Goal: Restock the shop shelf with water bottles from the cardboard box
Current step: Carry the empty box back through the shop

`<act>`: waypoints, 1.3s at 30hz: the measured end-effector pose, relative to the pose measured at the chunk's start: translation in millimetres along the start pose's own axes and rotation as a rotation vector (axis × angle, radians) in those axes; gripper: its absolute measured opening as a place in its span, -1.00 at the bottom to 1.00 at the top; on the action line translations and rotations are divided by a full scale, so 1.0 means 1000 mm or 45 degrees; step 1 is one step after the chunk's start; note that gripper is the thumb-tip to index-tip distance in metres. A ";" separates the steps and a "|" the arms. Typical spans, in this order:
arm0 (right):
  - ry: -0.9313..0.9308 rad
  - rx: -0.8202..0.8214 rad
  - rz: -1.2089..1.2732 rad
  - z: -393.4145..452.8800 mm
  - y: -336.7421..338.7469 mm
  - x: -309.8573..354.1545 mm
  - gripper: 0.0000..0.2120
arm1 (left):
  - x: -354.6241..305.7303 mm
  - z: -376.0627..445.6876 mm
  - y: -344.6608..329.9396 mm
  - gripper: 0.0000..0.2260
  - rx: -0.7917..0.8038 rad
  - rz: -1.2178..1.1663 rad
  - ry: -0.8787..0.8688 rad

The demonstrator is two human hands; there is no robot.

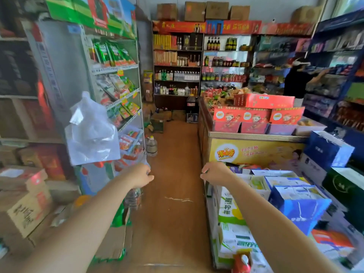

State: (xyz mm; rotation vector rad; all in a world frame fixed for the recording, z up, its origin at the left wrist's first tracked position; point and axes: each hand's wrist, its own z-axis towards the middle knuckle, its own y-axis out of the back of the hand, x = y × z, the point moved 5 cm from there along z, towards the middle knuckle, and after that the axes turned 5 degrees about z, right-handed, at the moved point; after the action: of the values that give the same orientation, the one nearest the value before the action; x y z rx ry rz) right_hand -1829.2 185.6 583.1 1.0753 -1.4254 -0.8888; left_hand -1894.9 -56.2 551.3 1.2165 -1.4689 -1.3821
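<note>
Shop aisle ahead; two hands [140,175] [213,173] reach forward, fingers loosely curled.

I am looking down the aisle of a small grocery shop. At my 12 o'clock, the back wall shelves [177,64] carry rows of bottles under a red banner [206,27], with cardboard boxes [204,11] stacked on top. At 10 o'clock a wire rack [116,75] holds packets of snacks with yellow price tags. At 2 o'clock stands a display chest [254,148] piled with red gift cartons [258,115], and a person [297,79] reaches into blue shelving [338,71].
</note>
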 end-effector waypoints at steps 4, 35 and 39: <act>-0.037 -0.019 0.033 0.115 0.018 -0.015 -0.63 | 0.017 0.115 0.018 -0.74 0.043 -0.006 0.014; -0.158 0.026 0.111 1.120 0.195 -0.155 -0.49 | 0.151 1.114 0.140 -0.55 0.131 -0.093 -0.001; -0.164 0.063 0.115 1.231 0.217 -0.174 -0.51 | 0.151 1.229 0.160 -0.55 0.176 -0.101 -0.012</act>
State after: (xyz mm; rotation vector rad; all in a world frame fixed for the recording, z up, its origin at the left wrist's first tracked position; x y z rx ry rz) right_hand -3078.7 366.1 571.6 0.9971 -1.5973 -0.8748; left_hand -3132.7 110.0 552.1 1.3698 -1.5588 -1.3580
